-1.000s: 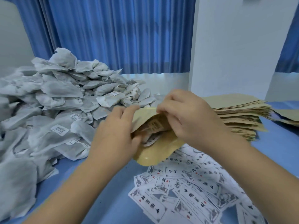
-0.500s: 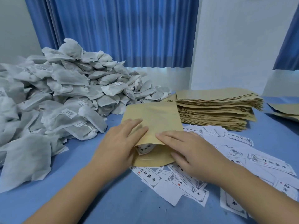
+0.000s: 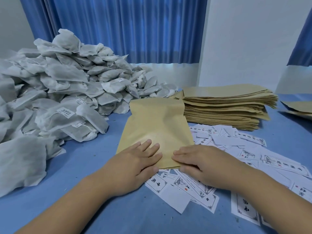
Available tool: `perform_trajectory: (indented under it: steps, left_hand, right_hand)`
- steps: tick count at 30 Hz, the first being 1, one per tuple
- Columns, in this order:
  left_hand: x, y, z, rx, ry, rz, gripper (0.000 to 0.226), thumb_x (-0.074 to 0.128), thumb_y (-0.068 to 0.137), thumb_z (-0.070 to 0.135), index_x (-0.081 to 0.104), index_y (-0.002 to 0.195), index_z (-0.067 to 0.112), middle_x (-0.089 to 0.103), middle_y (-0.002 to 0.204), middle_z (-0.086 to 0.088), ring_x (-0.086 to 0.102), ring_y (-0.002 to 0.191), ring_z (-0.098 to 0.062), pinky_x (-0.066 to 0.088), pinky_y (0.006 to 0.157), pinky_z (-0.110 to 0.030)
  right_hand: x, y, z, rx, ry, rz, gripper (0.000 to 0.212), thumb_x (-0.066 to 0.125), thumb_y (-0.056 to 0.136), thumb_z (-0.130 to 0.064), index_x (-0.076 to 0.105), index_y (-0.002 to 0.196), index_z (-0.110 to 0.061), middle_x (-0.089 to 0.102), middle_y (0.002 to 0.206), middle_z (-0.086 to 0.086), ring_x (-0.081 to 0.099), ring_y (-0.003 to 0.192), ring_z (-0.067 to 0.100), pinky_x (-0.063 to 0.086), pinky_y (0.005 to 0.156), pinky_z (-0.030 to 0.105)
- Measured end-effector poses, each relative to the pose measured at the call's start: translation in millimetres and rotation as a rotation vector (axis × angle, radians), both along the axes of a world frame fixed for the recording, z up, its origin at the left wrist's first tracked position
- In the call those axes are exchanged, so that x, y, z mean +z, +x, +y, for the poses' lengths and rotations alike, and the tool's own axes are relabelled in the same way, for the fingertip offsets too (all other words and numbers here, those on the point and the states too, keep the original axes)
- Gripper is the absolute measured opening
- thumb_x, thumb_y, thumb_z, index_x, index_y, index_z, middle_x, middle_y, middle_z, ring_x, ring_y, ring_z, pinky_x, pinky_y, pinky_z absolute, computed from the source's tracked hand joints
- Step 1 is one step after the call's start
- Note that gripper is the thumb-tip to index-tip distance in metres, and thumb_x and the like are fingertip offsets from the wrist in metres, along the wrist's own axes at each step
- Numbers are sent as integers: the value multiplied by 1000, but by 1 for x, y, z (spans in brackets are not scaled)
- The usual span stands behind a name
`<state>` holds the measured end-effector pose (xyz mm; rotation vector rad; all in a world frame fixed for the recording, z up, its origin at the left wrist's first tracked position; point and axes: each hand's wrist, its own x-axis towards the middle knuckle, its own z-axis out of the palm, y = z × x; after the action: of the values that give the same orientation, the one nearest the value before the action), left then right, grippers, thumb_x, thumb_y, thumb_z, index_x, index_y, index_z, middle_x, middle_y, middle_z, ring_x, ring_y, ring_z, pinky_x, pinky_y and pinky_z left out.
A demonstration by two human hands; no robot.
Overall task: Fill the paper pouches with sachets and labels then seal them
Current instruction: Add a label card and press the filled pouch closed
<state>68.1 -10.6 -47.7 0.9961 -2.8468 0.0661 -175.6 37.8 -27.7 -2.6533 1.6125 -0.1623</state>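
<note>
Both hands lie flat with fingers straight: our left hand (image 3: 135,163) and right hand (image 3: 200,164) press the near edge of one pouch (image 3: 157,125) on the desk (image 3: 81,168), partly over loose labels (image 3: 236,149). We judge from its slight bulge that it is filled and now being sealed. Beyond it, the stack of empty pouches (image 3: 224,108) and the sachet heap (image 3: 67,85) suggest most of the work is left.

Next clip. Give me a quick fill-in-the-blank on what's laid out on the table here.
1. The paper pouch under the left hand and right hand lies ____ on the table.
2. The heap of white sachets sits on the paper pouch's ____ side.
3. The printed labels are scattered on the paper pouch's ____ side.
4. The table's surface is ____.
Missing words: flat; left; right; blue.
</note>
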Motion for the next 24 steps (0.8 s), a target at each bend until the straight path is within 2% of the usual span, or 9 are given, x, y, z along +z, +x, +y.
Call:
perform_trajectory:
  steps: [3,5,8,10,13,15,17,21,24]
  left_hand:
    - [0,-4,-2,30,39,45,49,22,103,42,26,151,31,3,158,17,-13,145,-4,-8,117,-18]
    - [-1,-6,-2,33,30,56,47,23,104,40,30,150,31,5,158,17,-10,146,-5,-5,117,-18]
    - [-2,-7,1,24,-17,85,48,25,103,42,36,148,29,12,159,14,-2,148,-10,-1,117,-20]
    - [-1,-6,5,1,-55,157,48,32,101,47,48,141,24,32,155,10,18,146,-14,12,115,-22]
    - [6,5,8,29,-129,245,40,59,89,41,63,124,21,60,129,7,51,125,-17,42,101,-33]
    - [11,13,7,59,-219,309,31,75,77,19,69,108,17,68,105,2,64,97,-26,53,79,-40]
    - [15,20,5,116,-280,413,27,79,71,3,71,95,12,66,90,-1,61,79,-30,53,64,-41]
    - [17,20,4,124,-420,534,11,72,80,9,73,91,7,65,82,-4,59,71,-30,51,60,-39]
    - [16,22,5,180,-468,607,14,68,78,15,74,86,6,66,79,-4,61,70,-28,51,59,-34]
  right_hand:
    - [6,9,3,4,-47,90,31,37,99,-39,59,117,-26,62,112,-10,56,108,13,47,90,35]
    - [8,15,5,19,-121,165,31,32,99,-35,58,101,-19,57,89,-6,58,87,18,48,77,35]
    - [7,21,7,9,-193,199,33,28,100,-31,57,96,-17,51,84,-2,57,80,23,48,73,35]
    - [5,24,7,6,-286,113,25,42,97,-24,61,86,-13,56,77,2,58,68,26,49,63,35]
    - [1,19,5,-59,-458,-95,21,64,84,-10,61,64,-7,52,55,5,50,45,26,46,43,32]
    - [2,13,5,-86,-514,-164,22,65,82,-7,59,61,-8,50,53,3,48,45,24,45,42,32]
    - [5,8,6,-89,-567,-215,22,62,84,-7,60,62,-9,50,54,2,48,46,22,45,43,31]
    - [10,2,8,-49,-628,-288,36,40,92,-20,66,70,-8,55,59,2,52,51,21,48,48,34]
    - [12,-1,9,1,-680,-294,35,41,93,-21,69,76,-8,58,64,3,55,53,23,48,47,36]
